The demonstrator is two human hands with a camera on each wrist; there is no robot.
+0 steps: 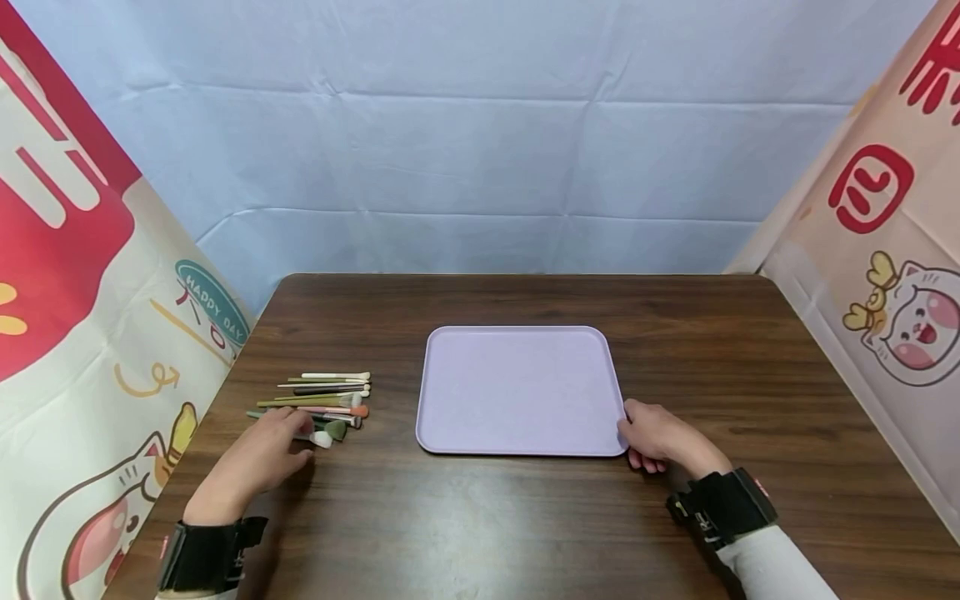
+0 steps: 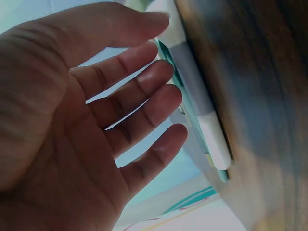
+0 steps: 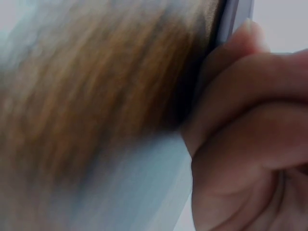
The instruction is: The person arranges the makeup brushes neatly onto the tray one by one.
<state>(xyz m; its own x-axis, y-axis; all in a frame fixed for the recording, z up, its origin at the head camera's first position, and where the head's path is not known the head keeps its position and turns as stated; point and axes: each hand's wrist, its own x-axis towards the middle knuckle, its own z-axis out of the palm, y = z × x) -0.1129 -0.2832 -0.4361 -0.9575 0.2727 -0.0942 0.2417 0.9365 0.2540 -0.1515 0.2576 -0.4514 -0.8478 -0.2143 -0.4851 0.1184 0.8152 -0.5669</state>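
Several makeup brushes [image 1: 330,400] lie side by side at the left of the table, with white, green, orange and dark parts. My left hand [image 1: 262,454] hovers at the near end of this row, thumb apart from the loosely bent fingers. In the left wrist view the palm of the left hand [image 2: 91,125] holds nothing, and a white and grey brush handle [image 2: 197,91] lies just past the fingertips. My right hand [image 1: 663,435] grips the near right edge of a pale purple tray [image 1: 517,392]. The right wrist view shows curled fingers [image 3: 240,139] at the tray's rim [image 3: 233,21].
The dark wooden table [image 1: 480,525] carries the brushes and the tray. A pale blue cloth [image 1: 480,150] hangs behind it. Printed cloths stand at the left [image 1: 97,400] and right [image 1: 885,275] sides, close to the table's edges.
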